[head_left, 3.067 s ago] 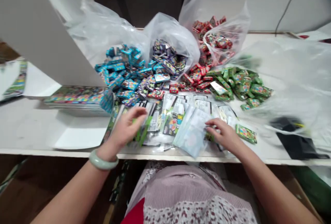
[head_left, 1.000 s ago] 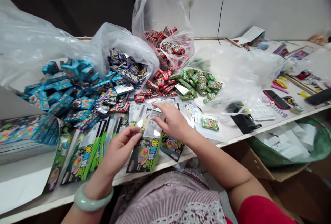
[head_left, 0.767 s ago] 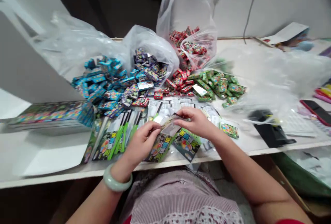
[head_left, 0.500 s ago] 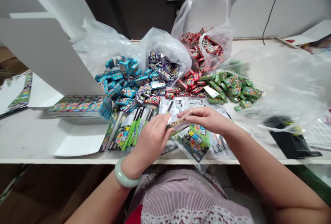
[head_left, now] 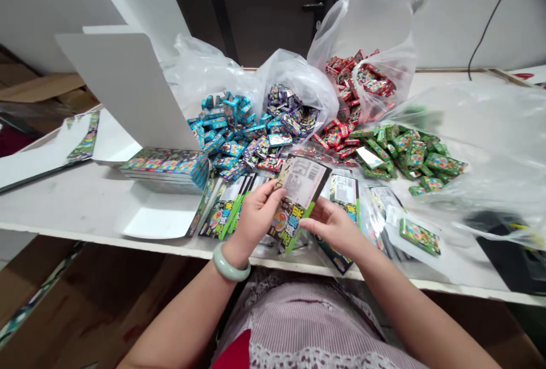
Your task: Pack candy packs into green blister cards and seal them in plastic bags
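Note:
My left hand (head_left: 256, 215) is closed on the left edge of a flat printed candy bag (head_left: 294, 218), thumb across its front. Black, green and pale panels show on the bag, with a barcode near its top. My right hand (head_left: 335, 227) grips the bag's lower right edge, thumb in front and fingers partly hidden behind it. More printed bags (head_left: 345, 190) lie beneath and beside my hands, and several others (head_left: 219, 215) overlap in a row to the left. Farther right, a small green candy box (head_left: 420, 236) rests on clear plastic.
Heaps of small blue boxes (head_left: 222, 121), purple boxes (head_left: 290, 110), red boxes (head_left: 347, 82) and green boxes (head_left: 409, 153) spill from clear plastic bags. An open white carton (head_left: 160, 212) with stacked printed packs stands left. A black object (head_left: 503, 255) lies right.
The held bag has turned from nearly edge-on to face me, its printed front now showing. My right hand has moved down to its lower right edge. The view has swung left.

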`<state>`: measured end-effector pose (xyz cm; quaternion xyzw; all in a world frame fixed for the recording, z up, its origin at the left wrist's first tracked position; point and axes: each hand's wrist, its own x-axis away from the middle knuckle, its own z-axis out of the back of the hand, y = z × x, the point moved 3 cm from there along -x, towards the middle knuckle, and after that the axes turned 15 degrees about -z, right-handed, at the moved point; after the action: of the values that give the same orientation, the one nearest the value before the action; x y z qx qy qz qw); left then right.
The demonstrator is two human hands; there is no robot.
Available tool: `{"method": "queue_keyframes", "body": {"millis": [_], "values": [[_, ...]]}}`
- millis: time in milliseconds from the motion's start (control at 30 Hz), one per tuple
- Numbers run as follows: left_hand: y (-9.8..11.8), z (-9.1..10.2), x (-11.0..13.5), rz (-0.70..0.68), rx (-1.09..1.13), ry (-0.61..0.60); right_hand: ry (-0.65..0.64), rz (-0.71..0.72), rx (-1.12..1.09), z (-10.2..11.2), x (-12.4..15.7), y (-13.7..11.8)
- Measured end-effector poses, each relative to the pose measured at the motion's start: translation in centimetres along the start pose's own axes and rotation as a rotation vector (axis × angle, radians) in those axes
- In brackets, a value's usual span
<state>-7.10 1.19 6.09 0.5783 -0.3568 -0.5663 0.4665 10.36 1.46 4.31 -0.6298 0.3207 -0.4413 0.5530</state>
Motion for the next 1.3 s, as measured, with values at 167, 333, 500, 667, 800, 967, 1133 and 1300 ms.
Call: {"method": "queue_keyframes", "body": {"millis": [167, 333, 500, 667, 800, 967, 1133, 1300], "values": [[-1.5, -1.5, 0.0, 0.3, 0.527, 0.048, 0.028, -0.165, -0.155, -0.1, -0.9, 0.6], [-1.7, -1.1, 2.1, 0.316, 0.485, -0.146, 0.129, -0.216, -0.212, 0.9, -0.9, 0.7], [-2.8, 0.0, 3.8, 0.407, 0.523, -0.172, 0.061, -0.228, -0.201, 0.0, -0.1, 2.1], [-2.0, 0.4, 1.9, 0.182, 0.45, 0.075, -0.134, -0.282, -0.121, -1.4, 1.8, 3.5], [-1.5, -0.7, 1.9, 0.074, 0.39, 0.038, 0.09, -0.146, -0.091, 0.1, 2.8, 2.8], [-1.6, -1.0, 3.6, 0.034, 0.303, -0.059, 0.289, 0.001, -0.021, 1.7, 3.2, 1.5], [-0.7, 0.6, 4.7, -0.087, 0.073, -0.112, 0.184, 0.027, 0.267, 1.2, 3.5, 1.2], [-1.0, 1.5, 4.3, -0.242, -0.124, -0.111, 0.165, 0.13, 0.45, 0.9, 2.7, 1.0]]}}
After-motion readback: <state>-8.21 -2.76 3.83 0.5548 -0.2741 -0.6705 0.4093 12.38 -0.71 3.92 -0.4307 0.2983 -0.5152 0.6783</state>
